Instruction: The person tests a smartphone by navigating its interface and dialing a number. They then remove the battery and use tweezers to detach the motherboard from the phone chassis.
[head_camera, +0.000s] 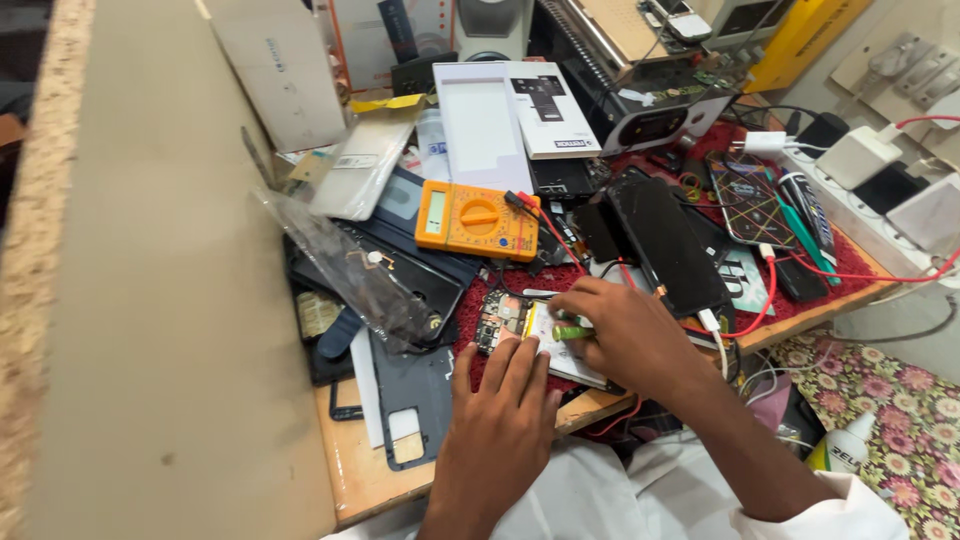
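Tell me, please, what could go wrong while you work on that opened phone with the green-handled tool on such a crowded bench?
The right hand works a green-handled tool over the opened phone's exposed circuit board; a slip might scratch it. The left hand steadies the phone near the wooden bench edge, so it could slide off. Red test leads from the orange multimeter trail close by and could snag.

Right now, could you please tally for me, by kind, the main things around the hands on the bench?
Hands: 2, left hand flat beside the opened phone, right hand holding a green-handled tool
Opened phones: 1
Green-handled tools: 1
Orange meters: 1
Black phones face down: 1
Dark back covers: 1
Total: 7
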